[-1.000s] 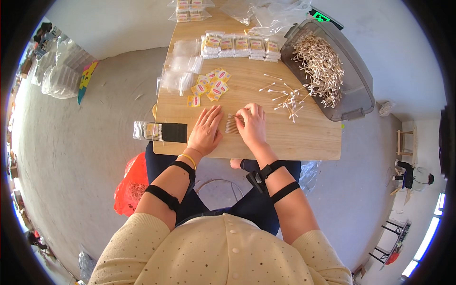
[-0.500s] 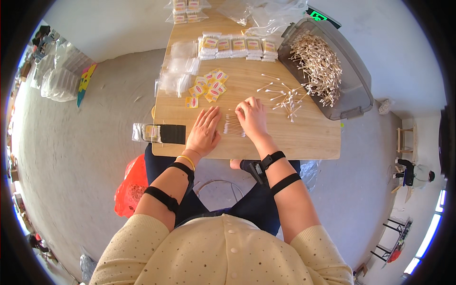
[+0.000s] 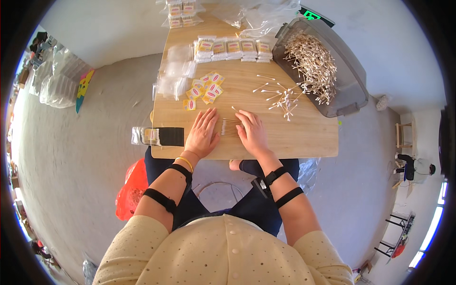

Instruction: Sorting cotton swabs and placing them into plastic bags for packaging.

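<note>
A neat row of cotton swabs (image 3: pixel 230 127) lies side by side on the wooden table between my hands. My left hand (image 3: pixel 203 132) rests flat left of the row, fingers stretched out, holding nothing. Against the row's right end, my right hand (image 3: pixel 252 132) lies with fingers extended and its thumb apart, partly covering the swab ends. One swab tip (image 3: pixel 233 108) shows just past its fingertips; the rest of that swab is hidden. Beyond my left hand are yellow-and-white printed cards (image 3: pixel 206 88). Loose swabs (image 3: pixel 285 99) lie scattered beyond my right hand.
A grey plastic bin (image 3: pixel 349 97) heaped with swabs lies tilted at the far right. Filled swab packs (image 3: pixel 232 49) stand in a row at the back, beside clear bags (image 3: pixel 175 85). A black holder (image 3: pixel 171 136) with a swab pack juts over the left edge.
My right hand has gone from curled fingers above the row to lying extended against its right end. The left hand stays flat in place. The view has shifted slightly.
</note>
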The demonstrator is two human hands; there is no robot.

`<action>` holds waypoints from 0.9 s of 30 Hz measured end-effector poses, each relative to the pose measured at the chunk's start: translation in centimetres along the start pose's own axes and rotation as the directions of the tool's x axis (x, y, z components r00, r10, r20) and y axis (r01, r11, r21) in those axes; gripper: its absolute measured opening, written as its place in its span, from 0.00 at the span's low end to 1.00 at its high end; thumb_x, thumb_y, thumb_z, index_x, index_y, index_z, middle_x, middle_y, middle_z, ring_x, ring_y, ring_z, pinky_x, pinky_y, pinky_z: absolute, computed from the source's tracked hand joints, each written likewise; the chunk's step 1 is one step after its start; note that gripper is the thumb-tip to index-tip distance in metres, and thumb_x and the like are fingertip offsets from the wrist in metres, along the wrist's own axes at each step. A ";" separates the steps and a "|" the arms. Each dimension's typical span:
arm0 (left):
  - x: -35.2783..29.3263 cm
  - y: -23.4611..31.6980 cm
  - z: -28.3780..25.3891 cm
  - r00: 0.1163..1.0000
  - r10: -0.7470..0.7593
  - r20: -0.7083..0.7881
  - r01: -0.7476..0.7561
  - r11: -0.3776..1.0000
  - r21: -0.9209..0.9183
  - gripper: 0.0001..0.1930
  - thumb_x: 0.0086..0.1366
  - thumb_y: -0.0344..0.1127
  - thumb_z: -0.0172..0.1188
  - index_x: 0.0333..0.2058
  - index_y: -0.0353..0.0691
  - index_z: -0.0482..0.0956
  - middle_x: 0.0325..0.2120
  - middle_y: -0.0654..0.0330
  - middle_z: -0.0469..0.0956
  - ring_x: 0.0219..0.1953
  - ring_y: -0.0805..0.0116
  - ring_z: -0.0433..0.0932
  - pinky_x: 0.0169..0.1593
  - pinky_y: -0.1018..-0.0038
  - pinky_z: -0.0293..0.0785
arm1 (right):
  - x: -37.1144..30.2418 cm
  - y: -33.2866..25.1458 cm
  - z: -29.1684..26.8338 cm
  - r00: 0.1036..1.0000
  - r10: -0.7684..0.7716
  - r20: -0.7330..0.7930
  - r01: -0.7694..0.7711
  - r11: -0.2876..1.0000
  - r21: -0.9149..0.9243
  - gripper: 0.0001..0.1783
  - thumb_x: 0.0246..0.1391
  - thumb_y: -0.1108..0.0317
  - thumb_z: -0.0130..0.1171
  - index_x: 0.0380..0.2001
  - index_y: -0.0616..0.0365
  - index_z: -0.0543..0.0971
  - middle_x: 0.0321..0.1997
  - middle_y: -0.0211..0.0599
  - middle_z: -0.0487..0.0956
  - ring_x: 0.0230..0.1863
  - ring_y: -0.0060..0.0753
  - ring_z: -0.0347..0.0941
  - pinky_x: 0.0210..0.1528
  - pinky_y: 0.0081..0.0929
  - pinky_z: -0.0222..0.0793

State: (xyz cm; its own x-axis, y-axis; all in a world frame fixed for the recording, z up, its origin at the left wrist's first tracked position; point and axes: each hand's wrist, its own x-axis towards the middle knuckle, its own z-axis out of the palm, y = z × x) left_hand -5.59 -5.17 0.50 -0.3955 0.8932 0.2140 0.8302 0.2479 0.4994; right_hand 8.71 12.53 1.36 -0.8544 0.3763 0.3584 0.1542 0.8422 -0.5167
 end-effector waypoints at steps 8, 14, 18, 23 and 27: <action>0.3 -0.2 0.4 1.000 0.013 0.005 -0.013 1.000 0.028 0.34 0.65 0.38 0.58 0.68 0.33 0.63 0.71 0.49 0.62 0.75 0.52 0.56 0.79 0.55 0.46 | 3.4 1.6 1.7 0.973 0.231 -0.016 -0.231 0.967 -0.103 0.08 0.55 0.67 0.65 0.39 0.51 0.81 0.46 0.37 0.77 0.51 0.47 0.73 0.55 0.46 0.68; -0.1 -0.4 0.6 1.000 0.015 -0.005 -0.014 1.000 0.017 0.36 0.63 0.38 0.58 0.68 0.33 0.62 0.71 0.50 0.62 0.75 0.52 0.56 0.79 0.54 0.47 | 4.1 0.7 2.9 0.966 0.229 0.122 -0.221 0.972 -0.075 0.02 0.53 0.68 0.66 0.30 0.49 0.82 0.41 0.36 0.78 0.49 0.47 0.74 0.52 0.46 0.69; 0.1 -0.2 0.3 1.000 0.024 0.000 -0.024 1.000 0.014 0.36 0.64 0.38 0.58 0.69 0.33 0.61 0.71 0.49 0.61 0.75 0.51 0.56 0.79 0.53 0.46 | 3.3 2.5 2.0 0.962 0.274 0.009 -0.272 0.948 0.165 0.05 0.55 0.70 0.64 0.37 0.52 0.82 0.42 0.40 0.78 0.50 0.52 0.73 0.55 0.46 0.70; 0.2 0.1 0.2 0.999 0.007 0.044 -0.009 0.999 0.034 0.36 0.67 0.42 0.58 0.70 0.32 0.60 0.72 0.48 0.59 0.76 0.51 0.53 0.79 0.53 0.44 | -0.9 1.2 -0.2 0.995 0.102 -0.013 -0.102 0.995 0.008 0.31 0.58 0.63 0.66 0.63 0.59 0.72 0.65 0.49 0.72 0.66 0.57 0.66 0.68 0.50 0.63; 0.0 0.0 0.6 0.997 0.013 0.071 -0.027 0.980 0.199 0.42 0.71 0.55 0.53 0.72 0.31 0.56 0.75 0.48 0.54 0.78 0.52 0.48 0.79 0.51 0.38 | -3.5 -1.0 -0.5 0.983 0.105 0.151 -0.081 0.985 -0.155 0.50 0.59 0.51 0.65 0.73 0.69 0.56 0.79 0.61 0.53 0.80 0.62 0.46 0.79 0.58 0.43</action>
State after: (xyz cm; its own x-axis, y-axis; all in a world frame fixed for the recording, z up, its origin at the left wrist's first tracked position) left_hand -5.35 -4.91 -0.02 -0.3556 0.9208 0.1602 0.9021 0.2933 0.3166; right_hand 11.77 10.59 1.01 -0.8987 0.3998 0.1803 0.2982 0.8584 -0.4174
